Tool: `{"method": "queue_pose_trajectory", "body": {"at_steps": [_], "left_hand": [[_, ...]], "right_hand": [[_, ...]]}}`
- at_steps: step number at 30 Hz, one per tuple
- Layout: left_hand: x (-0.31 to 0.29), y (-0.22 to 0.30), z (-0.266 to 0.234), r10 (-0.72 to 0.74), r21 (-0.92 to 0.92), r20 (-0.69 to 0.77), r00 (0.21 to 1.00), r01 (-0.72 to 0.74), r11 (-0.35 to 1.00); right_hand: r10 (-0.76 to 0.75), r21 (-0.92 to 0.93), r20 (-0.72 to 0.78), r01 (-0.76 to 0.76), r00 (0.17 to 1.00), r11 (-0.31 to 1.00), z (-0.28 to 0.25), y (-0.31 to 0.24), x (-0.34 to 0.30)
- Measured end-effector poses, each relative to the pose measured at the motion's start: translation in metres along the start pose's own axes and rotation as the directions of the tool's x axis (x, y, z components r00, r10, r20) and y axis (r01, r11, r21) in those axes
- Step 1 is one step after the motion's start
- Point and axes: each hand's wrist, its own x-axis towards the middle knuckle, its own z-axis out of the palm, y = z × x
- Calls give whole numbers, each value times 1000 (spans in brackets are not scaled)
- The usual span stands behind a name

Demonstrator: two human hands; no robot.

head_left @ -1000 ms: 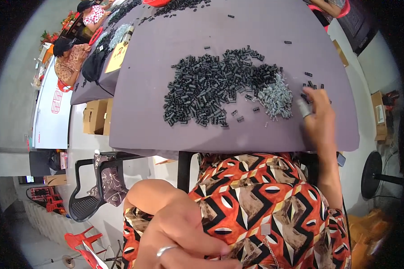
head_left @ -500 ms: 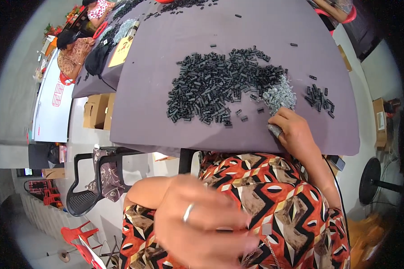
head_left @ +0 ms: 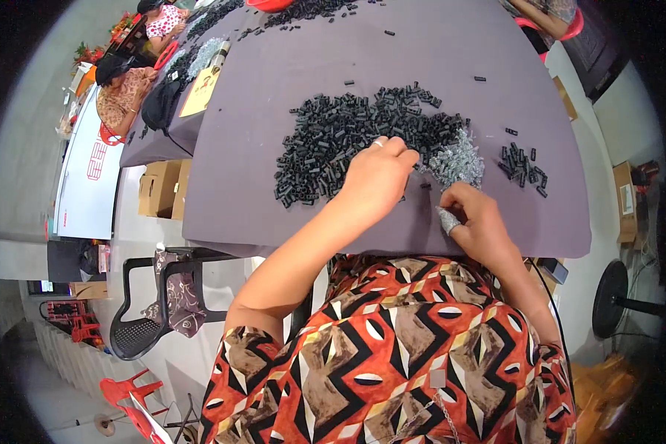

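A wide heap of small black cylindrical pieces (head_left: 333, 140) lies on the grey-covered table. Over its right front part is my left hand (head_left: 381, 174), a ring on one finger. Its fingers are bent and close together; their tips are hidden against the heap. A pile of small shiny silver-grey pieces (head_left: 457, 161) adjoins the heap on the right. Just in front of that pile, my right hand (head_left: 475, 214) has its fingers curled in toward the thumb, which wears a grey wrap (head_left: 448, 220). Whatever is between those fingertips is too small to make out.
A smaller group of black pieces (head_left: 523, 166) lies to the right. A red bowl (head_left: 270, 4) stands at the far edge of view. People work at tables (head_left: 122, 100) on the far left, and another sits at the far right. A black chair (head_left: 137, 325) stands left of me.
My left hand has swung from in front of my chest out to the heap of black pieces. My right hand has stayed by the silver pile, its fingers shifting slightly.
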Motion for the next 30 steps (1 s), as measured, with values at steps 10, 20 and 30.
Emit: {"method": "queue_pose_trajectory", "body": {"at_steps": [10, 20, 30], "left_hand": [[-16, 0, -4, -63, -202, -8, 998, 60, 978], [-66, 32, -6, -417, -872, 276, 866, 409, 270], [-67, 38, -8, -167, -550, 68, 984, 176, 816]], "right_hand": [[12, 117, -90, -2, 996, 993, 6, 7, 1], [96, 392, -21, -80, 995, 917, 8, -6, 7], [70, 329, 100, -99, 993, 939, 5, -18, 6]]}}
